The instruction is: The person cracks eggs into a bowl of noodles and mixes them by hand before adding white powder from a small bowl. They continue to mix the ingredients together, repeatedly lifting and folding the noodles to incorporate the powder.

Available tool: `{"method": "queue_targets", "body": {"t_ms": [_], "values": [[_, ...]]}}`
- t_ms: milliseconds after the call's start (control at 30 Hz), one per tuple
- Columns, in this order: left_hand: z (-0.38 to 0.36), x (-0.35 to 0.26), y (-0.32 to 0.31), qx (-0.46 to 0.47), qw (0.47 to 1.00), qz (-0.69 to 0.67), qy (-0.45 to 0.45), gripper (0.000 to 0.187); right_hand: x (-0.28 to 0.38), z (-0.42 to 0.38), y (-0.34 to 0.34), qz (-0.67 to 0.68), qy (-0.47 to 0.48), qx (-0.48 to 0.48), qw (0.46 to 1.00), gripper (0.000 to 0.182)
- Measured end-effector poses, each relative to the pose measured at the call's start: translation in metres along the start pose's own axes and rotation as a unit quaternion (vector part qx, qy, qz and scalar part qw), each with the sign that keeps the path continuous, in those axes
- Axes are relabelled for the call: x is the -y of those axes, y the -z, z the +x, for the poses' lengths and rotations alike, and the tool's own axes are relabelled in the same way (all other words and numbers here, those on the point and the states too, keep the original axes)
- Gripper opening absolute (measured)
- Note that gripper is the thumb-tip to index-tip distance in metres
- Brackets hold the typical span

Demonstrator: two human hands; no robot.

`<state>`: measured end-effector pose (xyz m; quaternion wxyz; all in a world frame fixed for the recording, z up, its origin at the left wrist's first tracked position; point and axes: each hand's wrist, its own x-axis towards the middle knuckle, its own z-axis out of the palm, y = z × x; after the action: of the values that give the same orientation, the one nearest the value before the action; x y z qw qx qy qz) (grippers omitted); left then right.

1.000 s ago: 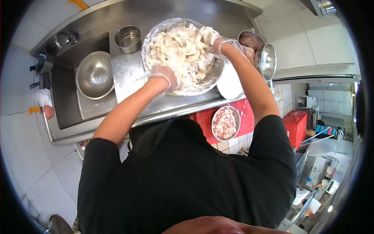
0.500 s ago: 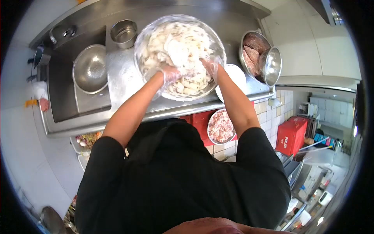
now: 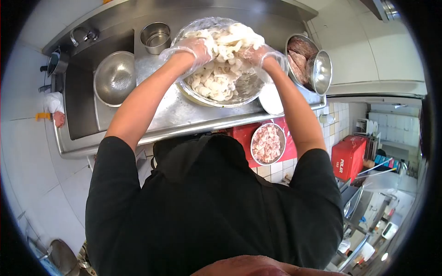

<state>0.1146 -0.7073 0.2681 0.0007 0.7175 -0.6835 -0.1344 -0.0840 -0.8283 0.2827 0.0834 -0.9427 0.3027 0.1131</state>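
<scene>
A large metal bowl (image 3: 248,88) on the steel counter contains pale, wet-looking slices (image 3: 215,82), their exact kind unclear. My left hand (image 3: 195,49), in a loose clear plastic glove, wraps around the left side of a lifted heap of these slices. On the heap's right side, my right hand (image 3: 254,56) grips in the same kind of glove. Between both hands the raised heap bulges over the far half of the bowl. Some fingers are buried in the slices. White smears coat the bowl's bared inner wall at the near right.
Left of the bowl are a small steel pot (image 3: 155,38) and a sink (image 3: 80,110) with a metal bowl (image 3: 115,79). To the right stand a white container (image 3: 272,100) and a bowl of dark red meat (image 3: 299,57). Below the counter edge sits a bowl of diced pink meat (image 3: 268,143).
Both hands have moved up and apart, raising a heap of slices toward the bowl's far side. Part of the bowl's inner wall now shows. The view has shifted slightly.
</scene>
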Motion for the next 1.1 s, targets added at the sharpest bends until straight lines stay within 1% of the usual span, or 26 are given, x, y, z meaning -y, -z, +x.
{"method": "queue_targets", "body": {"t_ms": [33,133,167,200,233,300,367,400,433,467,500,533,567,600,667,700,767,800,833,867,900,933,1000,1033,1067,1100], "values": [[-0.005,-0.005,0.001,0.035,0.999,0.013,-0.001,0.030,0.002,0.001,0.010,0.043,-0.038,0.028,0.998,0.045],[-0.039,-0.031,-0.004,0.141,0.989,0.051,0.004,0.033,-0.012,0.021,0.004,-0.093,-0.096,0.104,0.985,0.051],[-0.046,-0.041,-0.013,0.177,0.983,0.053,0.001,0.036,-0.021,0.029,-0.005,-0.166,-0.094,0.157,0.969,0.054],[-0.048,-0.049,-0.027,0.213,0.976,0.054,0.000,0.040,-0.036,0.037,-0.024,-0.176,-0.014,0.104,0.979,0.056],[-0.047,-0.055,-0.039,0.220,0.975,0.032,-0.010,0.040,-0.054,0.043,-0.049,-0.182,0.065,0.053,0.980,0.058],[-0.042,-0.063,-0.061,0.236,0.971,-0.017,-0.027,0.041,-0.057,0.055,-0.071,-0.007,-0.010,-0.015,1.000,0.060],[-0.034,-0.067,-0.070,0.239,0.966,-0.098,0.014,0.041,-0.067,0.068,-0.095,0.034,-0.026,-0.010,0.999,0.060],[-0.028,-0.067,-0.074,0.238,0.961,-0.135,0.032,0.042,-0.075,0.076,-0.103,0.029,0.015,0.013,0.999,0.060],[-0.015,-0.063,-0.097,0.231,0.966,-0.062,-0.094,0.038,-0.083,0.083,-0.111,0.034,0.061,0.027,0.997,0.060],[-0.001,-0.060,-0.115,0.209,0.967,-0.134,-0.060,0.038,-0.095,0.084,-0.118,0.061,0.105,0.045,0.992,0.060],[0.012,-0.057,-0.130,0.185,0.961,-0.206,-0.026,0.038,-0.075,0.073,-0.101,0.278,-0.035,0.069,0.958,0.056],[0.021,-0.055,-0.135,0.155,0.949,-0.276,0.008,0.038,-0.067,0.066,-0.098,0.435,-0.101,0.087,0.890,0.051],[0.009,-0.055,-0.094,0.168,0.933,-0.318,0.021,0.039,-0.060,0.060,-0.096,0.576,-0.172,0.083,0.795,0.046],[0.018,-0.052,-0.103,0.150,0.952,-0.267,-0.020,0.036,-0.056,0.049,-0.097,0.656,-0.216,0.069,0.720,0.046],[0.047,-0.040,-0.138,0.113,0.975,-0.162,-0.102,0.031,-0.049,0.024,-0.104,0.757,-0.243,0.044,0.605,0.045],[0.052,-0.034,-0.145,0.071,0.983,-0.102,-0.136,0.027,-0.045,0.014,-0.107,0.787,-0.244,0.028,0.566,0.044],[0.063,-0.024,-0.148,0.003,0.987,-0.055,-0.152,0.025,-0.037,0.001,-0.114,0.831,-0.235,-0.005,0.504,0.043],[0.064,-0.021,-0.148,-0.028,0.986,-0.028,-0.161,0.024,-0.032,-0.004,-0.117,0.843,-0.228,-0.018,0.487,0.043],[0.055,-0.018,-0.122,0.021,0.978,0.023,-0.205,0.027,-0.025,-0.009,-0.117,0.854,-0.219,-0.033,0.470,0.042],[0.050,-0.022,-0.113,-0.107,0.974,-0.081,-0.181,0.029,-0.019,-0.012,-0.115,0.860,-0.207,-0.047,0.463,0.042],[0.047,-0.027,-0.107,-0.230,0.943,-0.183,-0.155,0.031,-0.011,-0.014,-0.111,0.860,-0.195,-0.057,0.468,0.042],[0.040,-0.031,-0.096,-0.344,0.887,-0.281,-0.126,0.033,-0.006,-0.017,-0.099,0.860,-0.179,-0.070,0.473,0.040],[0.033,-0.016,-0.060,-0.148,0.950,-0.265,-0.077,0.040,0.003,-0.024,-0.082,0.860,-0.151,-0.093,0.479,0.037],[0.023,-0.015,-0.031,-0.105,0.958,-0.260,-0.058,0.038,-0.010,-0.014,-0.092,0.851,-0.123,-0.079,0.504,0.036],[0.024,-0.007,-0.026,-0.181,0.948,-0.244,-0.092,0.036,-0.024,-0.004,-0.100,0.842,-0.095,-0.066,0.527,0.034],[0.028,0.004,-0.022,-0.256,0.931,-0.227,-0.126,0.033,0.020,-0.021,-0.037,0.763,-0.089,-0.113,0.630,0.034]]}}
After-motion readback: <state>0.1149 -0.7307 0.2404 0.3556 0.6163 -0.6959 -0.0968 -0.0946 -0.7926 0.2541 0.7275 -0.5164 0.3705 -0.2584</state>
